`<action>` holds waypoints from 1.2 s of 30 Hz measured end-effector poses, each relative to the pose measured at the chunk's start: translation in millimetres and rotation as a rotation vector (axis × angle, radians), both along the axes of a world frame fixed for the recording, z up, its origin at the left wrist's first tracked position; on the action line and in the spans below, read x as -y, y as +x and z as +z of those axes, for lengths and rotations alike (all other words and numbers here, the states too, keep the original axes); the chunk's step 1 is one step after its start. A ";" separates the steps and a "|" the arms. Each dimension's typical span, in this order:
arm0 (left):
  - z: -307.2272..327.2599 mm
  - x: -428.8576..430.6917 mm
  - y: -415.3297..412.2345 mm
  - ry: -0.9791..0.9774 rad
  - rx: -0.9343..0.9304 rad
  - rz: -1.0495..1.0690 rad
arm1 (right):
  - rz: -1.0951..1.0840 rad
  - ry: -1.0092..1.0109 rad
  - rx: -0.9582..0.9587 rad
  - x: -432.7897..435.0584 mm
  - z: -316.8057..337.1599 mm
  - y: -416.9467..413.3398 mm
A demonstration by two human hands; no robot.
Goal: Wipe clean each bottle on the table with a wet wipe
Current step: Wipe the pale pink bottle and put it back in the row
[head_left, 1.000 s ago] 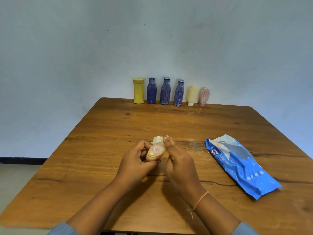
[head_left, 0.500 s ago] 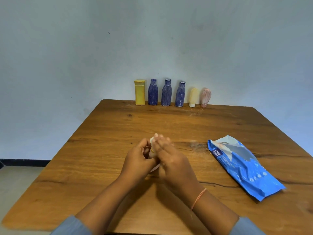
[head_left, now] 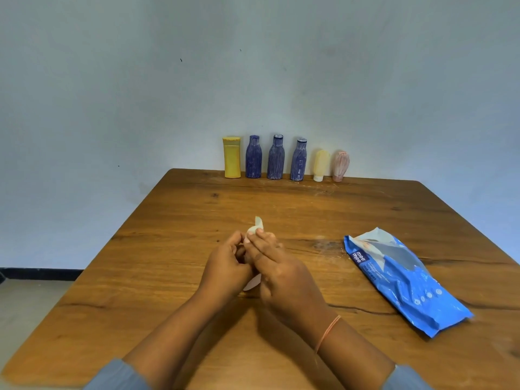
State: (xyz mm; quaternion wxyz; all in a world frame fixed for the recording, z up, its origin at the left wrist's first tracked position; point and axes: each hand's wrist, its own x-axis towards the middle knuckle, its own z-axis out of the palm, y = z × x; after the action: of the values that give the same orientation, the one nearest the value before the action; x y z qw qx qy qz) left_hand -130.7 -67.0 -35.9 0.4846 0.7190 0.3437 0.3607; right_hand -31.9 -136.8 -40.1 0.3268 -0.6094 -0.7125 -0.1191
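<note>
Both my hands meet over the middle of the wooden table (head_left: 174, 249). My left hand (head_left: 225, 267) holds a small pale orange bottle, now almost fully hidden between the hands. My right hand (head_left: 278, 274) presses a white wet wipe (head_left: 257, 225) around that bottle; the wipe sticks out above the fingertips and below the palms. Along the far edge stand a yellow bottle (head_left: 232, 157), three blue bottles (head_left: 275, 157), a small cream bottle (head_left: 320, 166) and a small pink bottle (head_left: 341, 166).
A blue pack of wet wipes (head_left: 405, 280) lies flat on the right side of the table. The row of bottles stands against a plain wall. The table's left edge drops to the floor.
My right hand has closed over the small bottle with the wipe, hiding the bottle's face that showed a second ago. Both hands stay at the same spot.
</note>
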 end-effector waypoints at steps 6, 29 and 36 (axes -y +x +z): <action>-10.3 -2.3 0.0 -0.064 0.037 -0.008 | -0.125 -0.203 -0.445 -5.8 -1.4 41.9; 0.2 -9.2 3.1 -1.207 0.748 0.112 | 0.107 -0.019 -0.946 -7.7 3.9 1.5; -2.2 -1.4 2.3 -0.861 0.376 -0.020 | 0.086 -0.006 -1.230 -8.9 24.3 6.3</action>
State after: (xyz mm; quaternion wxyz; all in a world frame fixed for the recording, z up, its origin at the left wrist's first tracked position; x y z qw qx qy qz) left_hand -128.4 -65.7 -38.1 0.7962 0.3778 0.3613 0.3045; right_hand -25.6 -127.9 -15.7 0.6808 -0.5381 -0.4177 0.2693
